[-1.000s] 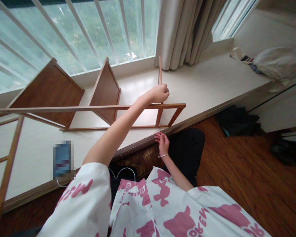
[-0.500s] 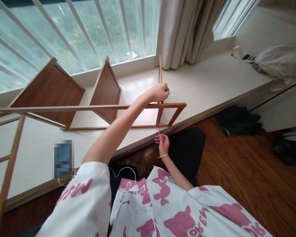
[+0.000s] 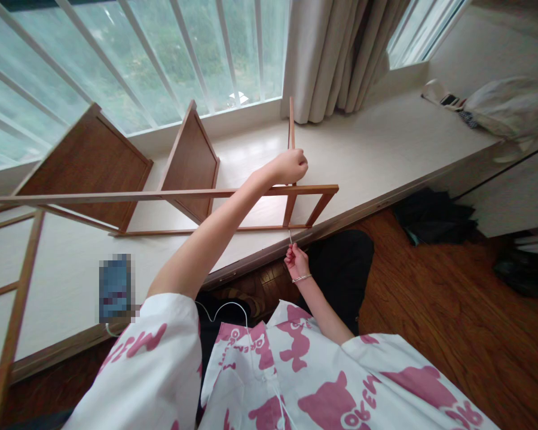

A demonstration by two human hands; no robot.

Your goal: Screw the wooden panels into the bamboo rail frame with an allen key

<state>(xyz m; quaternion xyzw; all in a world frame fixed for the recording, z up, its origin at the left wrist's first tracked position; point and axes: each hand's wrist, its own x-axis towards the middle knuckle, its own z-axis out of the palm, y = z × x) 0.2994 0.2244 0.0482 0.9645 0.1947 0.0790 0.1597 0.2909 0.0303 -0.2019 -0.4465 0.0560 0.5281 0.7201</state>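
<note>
A brown wooden shelf frame (image 3: 215, 193) lies on its side along the white window ledge, with two wooden shelf panels (image 3: 190, 161) set across it. My left hand (image 3: 291, 166) reaches over the upper rail and is closed around a wooden crosspiece (image 3: 291, 125) near the frame's right end. Below the lower rail, my right hand (image 3: 297, 261) pinches a thin metal rod (image 3: 290, 236), perhaps a hex key. The rod's far tip meets the underside of the lower rail beneath that crosspiece; the joint itself is too small to make out.
A pixelated phone (image 3: 115, 288) with a white cable lies on the ledge (image 3: 385, 137) at left. Another wooden frame (image 3: 22, 286) stands at the far left. A pale bag (image 3: 511, 110) rests on the ledge's right end, and dark bags (image 3: 434, 216) lie on the wood floor.
My right hand has turned slightly and its fingers have curled closer together around the thin rod. The left hand and the frame stay in place.
</note>
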